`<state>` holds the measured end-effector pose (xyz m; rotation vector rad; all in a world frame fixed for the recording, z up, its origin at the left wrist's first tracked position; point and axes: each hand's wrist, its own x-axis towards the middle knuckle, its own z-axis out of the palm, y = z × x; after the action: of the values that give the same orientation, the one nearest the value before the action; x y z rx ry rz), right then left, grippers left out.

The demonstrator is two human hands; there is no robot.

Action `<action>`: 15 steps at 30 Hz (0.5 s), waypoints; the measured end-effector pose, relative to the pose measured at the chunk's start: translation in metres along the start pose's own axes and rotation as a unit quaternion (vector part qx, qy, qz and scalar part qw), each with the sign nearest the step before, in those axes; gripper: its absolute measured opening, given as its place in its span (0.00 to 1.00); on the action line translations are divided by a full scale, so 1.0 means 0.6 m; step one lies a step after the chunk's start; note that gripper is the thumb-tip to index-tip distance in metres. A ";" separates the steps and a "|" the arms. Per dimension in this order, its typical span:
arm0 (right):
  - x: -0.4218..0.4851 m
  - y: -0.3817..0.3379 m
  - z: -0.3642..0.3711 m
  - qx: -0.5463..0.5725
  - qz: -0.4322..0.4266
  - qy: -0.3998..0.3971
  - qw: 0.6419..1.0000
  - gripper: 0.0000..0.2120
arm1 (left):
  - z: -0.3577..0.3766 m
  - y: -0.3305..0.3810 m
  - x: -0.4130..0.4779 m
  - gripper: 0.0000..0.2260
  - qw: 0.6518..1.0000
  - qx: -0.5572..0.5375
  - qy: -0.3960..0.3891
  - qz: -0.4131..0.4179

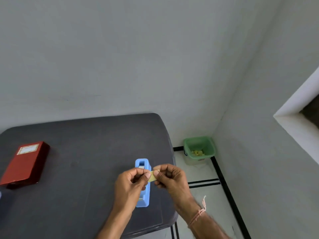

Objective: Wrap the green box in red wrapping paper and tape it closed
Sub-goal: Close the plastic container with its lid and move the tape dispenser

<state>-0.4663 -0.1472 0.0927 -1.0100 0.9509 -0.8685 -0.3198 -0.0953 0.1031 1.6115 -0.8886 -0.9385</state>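
Pale grey walls (120,49) fill the upper two thirds of the frame and meet in a corner at right of centre. A dark grey table (77,152) with rounded corners takes up the lower left. To its right lies a white floor (207,200) crossed by black lines (224,183). A green bin (199,147) stands on the floor in the corner, with yellowish scraps inside. At the right edge a white ledge (296,107) juts from the wall. The light is soft and even.

Head-worn view, facing forward-down, close over table (86,135) corner
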 end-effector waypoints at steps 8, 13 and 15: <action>0.091 -0.044 -0.147 -0.025 0.006 0.085 0.996 0.03 | 0.160 -0.011 0.128 0.05 0.983 -0.125 -0.103 -0.088; 0.182 -0.041 -0.229 -0.012 0.042 0.139 0.989 0.08 | 0.256 -0.018 0.224 0.04 0.990 -0.077 -0.090 -0.080; 0.241 -0.031 -0.272 0.001 0.065 0.161 0.985 0.08 | 0.301 -0.030 0.270 0.05 0.992 -0.048 -0.074 -0.086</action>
<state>-0.5717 -0.3312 0.0387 -0.8075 1.2749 -0.9391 -0.4125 -0.3083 0.0312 1.5696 -0.8006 -1.2159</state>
